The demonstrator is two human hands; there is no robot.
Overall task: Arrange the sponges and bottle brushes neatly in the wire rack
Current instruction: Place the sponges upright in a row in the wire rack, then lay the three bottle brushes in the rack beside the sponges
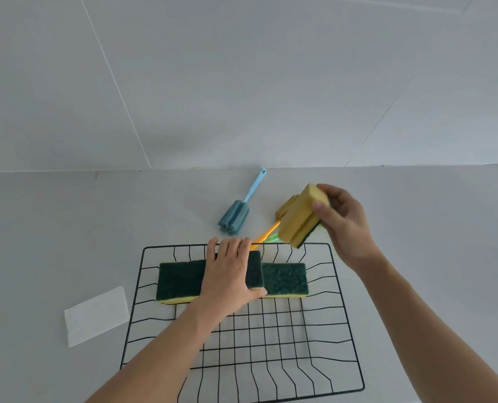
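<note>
A black wire rack lies on the white counter. Two green-topped yellow sponges rest side by side along its far end: the left sponge and the right sponge. My left hand presses flat on the left sponge, thumb at its near edge. My right hand holds a yellow sponge tilted in the air above the rack's far right corner. Behind the rack lie a blue bottle brush and an orange brush handle, partly hidden, with a bit of green beside it.
A white sheet of paper lies on the counter left of the rack. A tiled wall rises behind the counter. The near part of the rack holds nothing.
</note>
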